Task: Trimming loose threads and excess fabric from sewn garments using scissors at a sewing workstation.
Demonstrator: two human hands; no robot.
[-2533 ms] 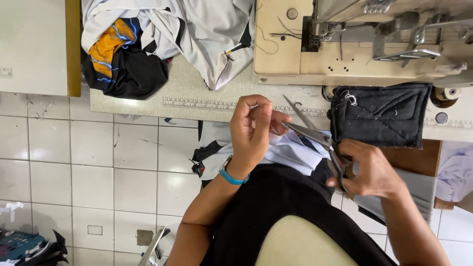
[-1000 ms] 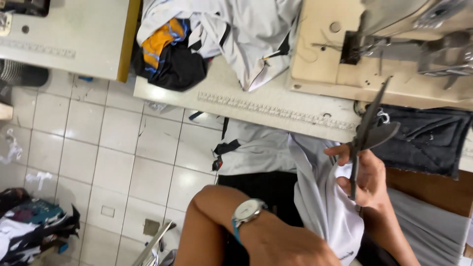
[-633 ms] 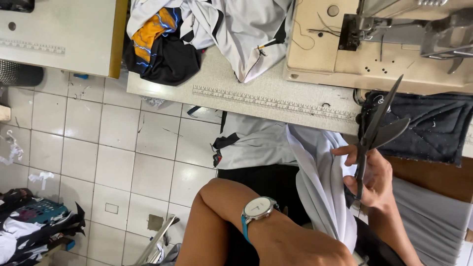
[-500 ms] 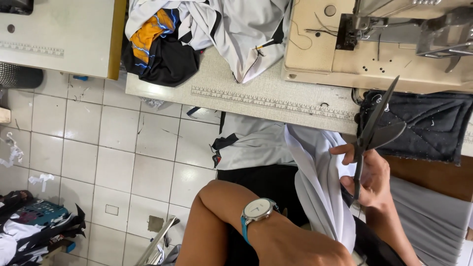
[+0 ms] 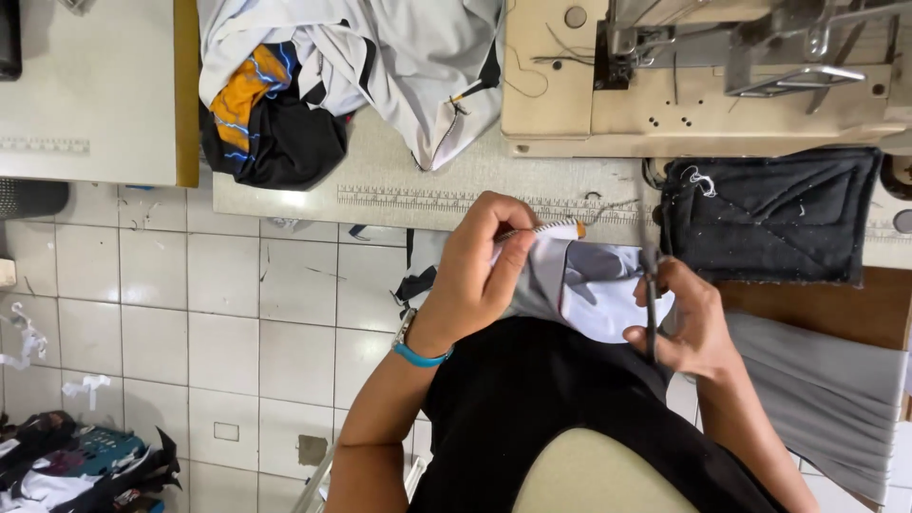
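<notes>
- White fabric piece (image 5: 594, 290) sits dead centre, just below the table edge, held up over the person's lap between both hands.
- Left hand (image 5: 480, 271) is at the cloth's 9 o'clock, fingers curled tight and pinching its upper edge, where a striped trim with an orange tip (image 5: 560, 228) pokes out.
- A blue wristband (image 5: 418, 353) rings that left wrist, with a watch just showing.
- Right hand (image 5: 693, 318) is at the cloth's 3 o'clock, closed around a pair of scissors (image 5: 651, 299); the blades stand nearly upright, touching the fabric's right edge. Whether the blades are parted, I cannot tell.
- Below both hands, at 6 o'clock, a black garment (image 5: 541, 408) covers the lap, and a pale rounded seat edge (image 5: 598, 475) shows at the bottom.
- At 12 o'clock, the work table (image 5: 380, 171) carries a printed ruler strip along its front edge.
- At 1 o'clock, a beige sewing machine (image 5: 693, 85) stands on the table.
- At 2 o'clock, a dark stitched pad (image 5: 769, 214) hangs over the table edge.
- At 11 o'clock, a heap of white, black and orange garments (image 5: 323, 76) lies on the table.
- At 4 o'clock, grey pleated cloth (image 5: 817, 380) drapes down.
- At 8 o'clock, white floor tiles (image 5: 190, 313), with fabric scraps (image 5: 76, 465) in the far corner.
</notes>
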